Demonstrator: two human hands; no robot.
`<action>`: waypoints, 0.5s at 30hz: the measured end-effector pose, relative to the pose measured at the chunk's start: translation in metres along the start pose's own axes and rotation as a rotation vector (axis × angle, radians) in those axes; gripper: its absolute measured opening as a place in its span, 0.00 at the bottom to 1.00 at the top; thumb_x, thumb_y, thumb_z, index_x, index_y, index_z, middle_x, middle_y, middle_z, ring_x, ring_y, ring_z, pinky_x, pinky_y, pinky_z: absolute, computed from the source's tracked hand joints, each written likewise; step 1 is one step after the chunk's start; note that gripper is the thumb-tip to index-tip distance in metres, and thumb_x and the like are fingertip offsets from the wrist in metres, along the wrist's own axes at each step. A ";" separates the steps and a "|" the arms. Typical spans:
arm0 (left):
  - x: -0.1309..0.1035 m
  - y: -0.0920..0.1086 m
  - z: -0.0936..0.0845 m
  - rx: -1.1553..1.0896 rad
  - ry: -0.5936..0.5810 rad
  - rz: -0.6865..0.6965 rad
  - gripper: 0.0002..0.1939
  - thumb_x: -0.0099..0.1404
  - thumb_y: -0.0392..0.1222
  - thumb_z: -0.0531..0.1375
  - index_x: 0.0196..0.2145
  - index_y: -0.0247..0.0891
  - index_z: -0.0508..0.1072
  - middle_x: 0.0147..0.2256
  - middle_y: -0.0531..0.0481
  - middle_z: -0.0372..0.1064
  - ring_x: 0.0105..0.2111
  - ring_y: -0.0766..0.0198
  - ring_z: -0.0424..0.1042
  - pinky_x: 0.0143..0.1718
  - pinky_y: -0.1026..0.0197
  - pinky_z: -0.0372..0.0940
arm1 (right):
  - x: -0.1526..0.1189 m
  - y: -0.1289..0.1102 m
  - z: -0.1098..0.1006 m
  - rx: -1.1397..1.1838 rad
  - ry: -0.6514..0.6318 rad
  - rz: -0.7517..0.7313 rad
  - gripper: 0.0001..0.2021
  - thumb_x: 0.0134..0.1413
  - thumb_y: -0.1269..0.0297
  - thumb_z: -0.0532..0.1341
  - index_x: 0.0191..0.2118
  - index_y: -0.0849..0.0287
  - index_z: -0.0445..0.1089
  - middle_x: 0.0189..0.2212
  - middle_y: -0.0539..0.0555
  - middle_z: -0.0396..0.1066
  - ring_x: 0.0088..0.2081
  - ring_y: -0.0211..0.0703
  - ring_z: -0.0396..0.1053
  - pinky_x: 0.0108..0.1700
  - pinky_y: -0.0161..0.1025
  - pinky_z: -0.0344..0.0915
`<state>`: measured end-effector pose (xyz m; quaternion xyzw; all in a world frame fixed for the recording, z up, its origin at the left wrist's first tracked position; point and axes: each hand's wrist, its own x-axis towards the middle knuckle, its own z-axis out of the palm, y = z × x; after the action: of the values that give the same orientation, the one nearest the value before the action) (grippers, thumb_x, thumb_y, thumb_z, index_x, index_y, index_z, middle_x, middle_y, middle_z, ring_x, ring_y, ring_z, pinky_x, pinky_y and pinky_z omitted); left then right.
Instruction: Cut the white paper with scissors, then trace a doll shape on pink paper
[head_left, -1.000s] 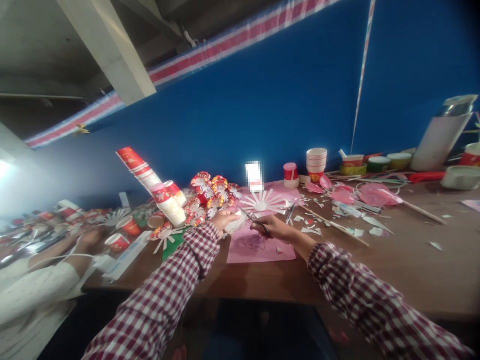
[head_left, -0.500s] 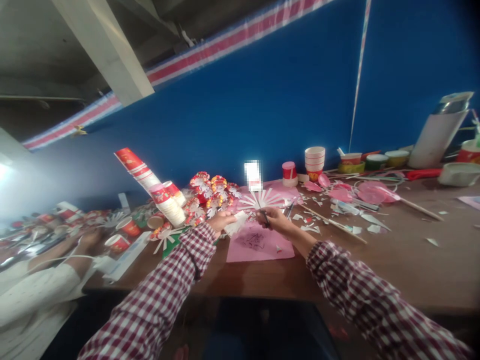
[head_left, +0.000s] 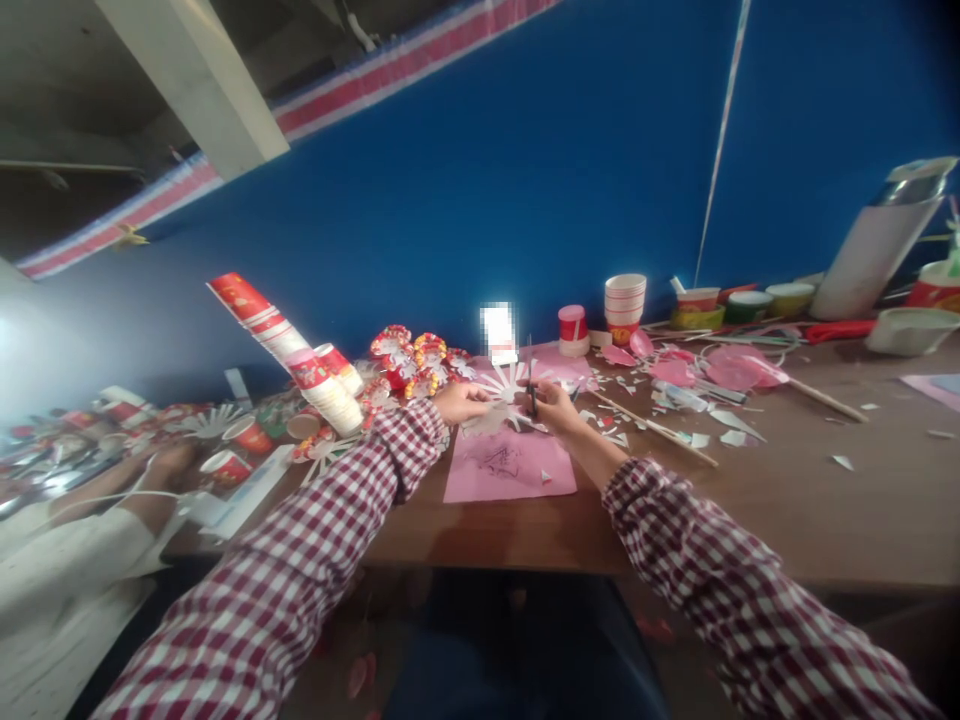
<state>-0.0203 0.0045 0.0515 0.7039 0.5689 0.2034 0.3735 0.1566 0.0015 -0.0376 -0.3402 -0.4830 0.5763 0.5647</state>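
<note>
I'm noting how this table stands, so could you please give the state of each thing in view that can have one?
Left hand: closed on white paper
White paper: pinched
Right hand: closed on scissors
Scissors: held, blades unclear
Pink sheet: flat, marked with dark lines
Fringed paper: cut into spread strips
Tall cup stack: nested
Shorter cup stack: nested

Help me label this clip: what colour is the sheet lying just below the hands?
The sheet is pink with dark marks; see the head view.

Glare whitens far left — ceiling (head_left: 52,75) lies dim
</note>
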 end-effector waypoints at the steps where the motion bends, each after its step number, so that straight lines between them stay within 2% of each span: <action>1: 0.002 0.004 -0.001 0.024 -0.008 0.017 0.08 0.43 0.32 0.63 0.26 0.35 0.75 0.19 0.55 0.66 0.19 0.70 0.60 0.21 0.67 0.55 | 0.001 0.000 -0.001 0.008 0.015 -0.005 0.25 0.38 0.58 0.68 0.45 0.61 0.65 0.25 0.49 0.67 0.23 0.33 0.64 0.20 0.28 0.56; 4: 0.008 0.014 -0.003 0.091 -0.076 0.044 0.08 0.41 0.31 0.62 0.23 0.36 0.76 0.20 0.54 0.69 0.21 0.67 0.64 0.23 0.67 0.57 | 0.003 0.000 -0.003 0.021 -0.001 0.005 0.26 0.35 0.58 0.69 0.43 0.60 0.66 0.24 0.49 0.68 0.22 0.33 0.64 0.20 0.29 0.57; 9: 0.018 0.023 0.001 0.185 -0.204 0.055 0.09 0.37 0.28 0.60 0.19 0.37 0.77 0.18 0.53 0.70 0.21 0.66 0.66 0.22 0.67 0.57 | 0.000 0.002 0.001 0.030 -0.089 0.037 0.27 0.31 0.57 0.70 0.42 0.61 0.67 0.20 0.46 0.66 0.19 0.32 0.61 0.22 0.32 0.60; 15: 0.030 0.021 -0.001 0.251 -0.249 0.093 0.12 0.34 0.24 0.59 0.15 0.39 0.76 0.16 0.55 0.69 0.21 0.65 0.66 0.23 0.68 0.57 | -0.001 0.002 0.001 0.020 -0.158 0.042 0.26 0.32 0.59 0.70 0.42 0.62 0.69 0.19 0.46 0.66 0.19 0.31 0.60 0.22 0.32 0.59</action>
<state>0.0008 0.0322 0.0638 0.7903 0.5061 0.0593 0.3403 0.1554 0.0006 -0.0397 -0.2982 -0.5131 0.6177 0.5160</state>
